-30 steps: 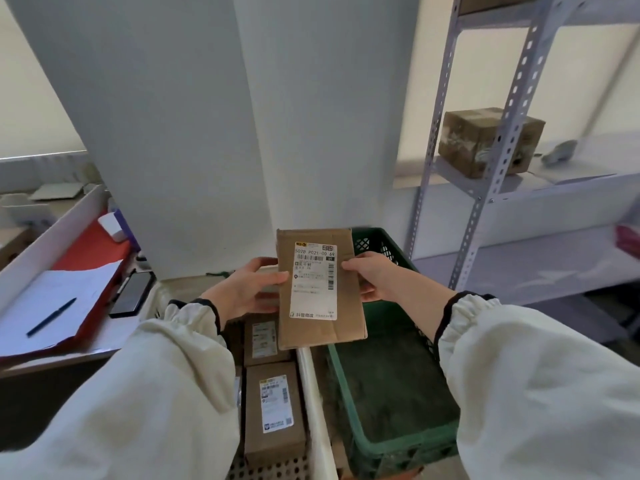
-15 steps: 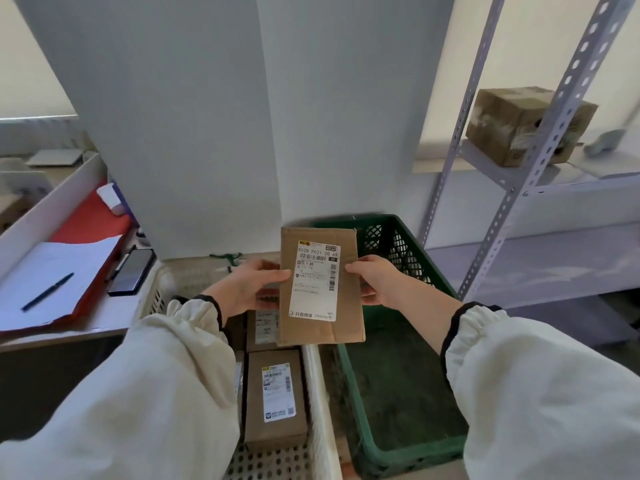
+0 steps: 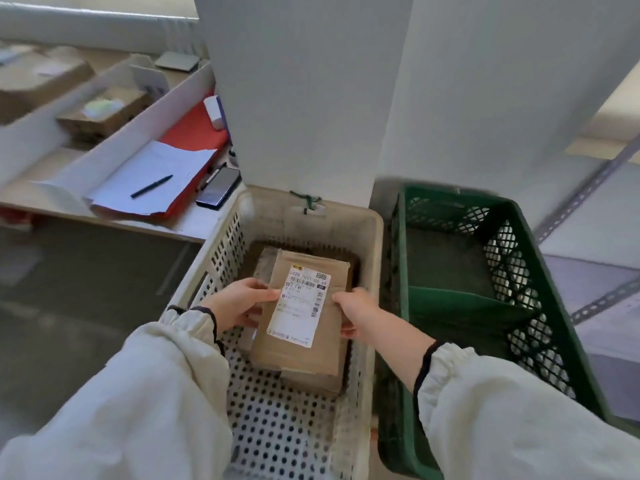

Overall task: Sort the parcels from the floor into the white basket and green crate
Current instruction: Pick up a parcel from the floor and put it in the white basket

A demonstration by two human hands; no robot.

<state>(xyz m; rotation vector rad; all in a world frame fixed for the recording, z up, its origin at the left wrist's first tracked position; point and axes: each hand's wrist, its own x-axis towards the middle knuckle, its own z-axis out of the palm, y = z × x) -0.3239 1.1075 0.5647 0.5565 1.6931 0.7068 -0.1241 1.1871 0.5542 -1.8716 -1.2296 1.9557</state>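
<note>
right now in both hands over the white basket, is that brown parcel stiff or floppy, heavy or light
Probably stiff: the parcel looks flat with straight edges though the left hand and right hand hold only its sides. Likely light, as it looks thin. Flat faces suggest it will lie still, not roll.

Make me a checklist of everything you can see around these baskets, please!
Surface: grey floor beside the white basket.
Job's things: brown parcel held low in the basket, over other parcels; green crate shows none.
Clutter: pen, phone, papers, red folder on the desk.
Hands: left hand and right hand grip the parcel's sides.
Cables: nothing seen.
Surroundings: white pillar, metal shelf.
</note>
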